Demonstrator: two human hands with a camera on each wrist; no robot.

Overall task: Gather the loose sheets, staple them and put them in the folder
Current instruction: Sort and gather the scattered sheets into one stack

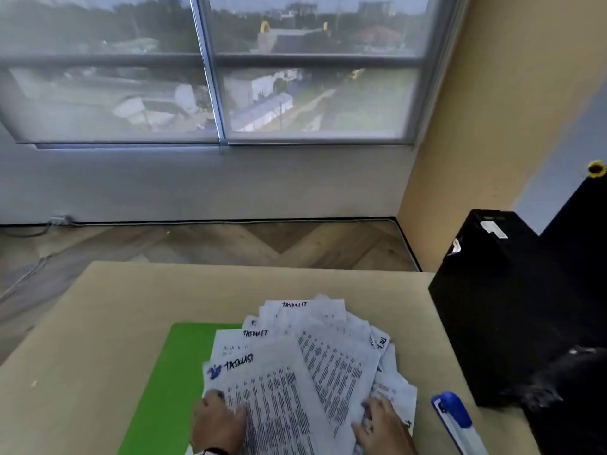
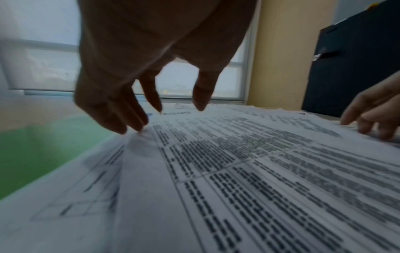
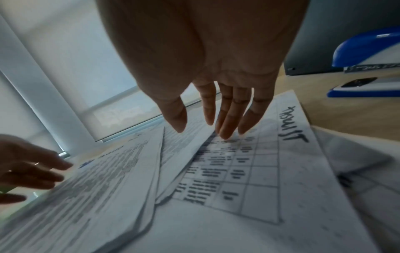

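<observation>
White printed sheets (image 1: 295, 366) lie fanned across the tan table (image 1: 98, 307) in the head view, overlapping a green folder (image 1: 170, 372) outside the left hand (image 1: 218, 421). A blue stapler (image 1: 455, 418) lies beyond the right hand (image 1: 382, 425), apart from the paper. Both hands rest on the near edges of the spread.

From the left wrist, straight fingers (image 2: 121, 113) touch the top sheet, gripping nothing; the folder shows green beside them.

From the right wrist, extended fingertips (image 3: 227, 126) press a gridded sheet headed "TASKLIST", nothing grasped; the stapler sits off past the little finger.
</observation>
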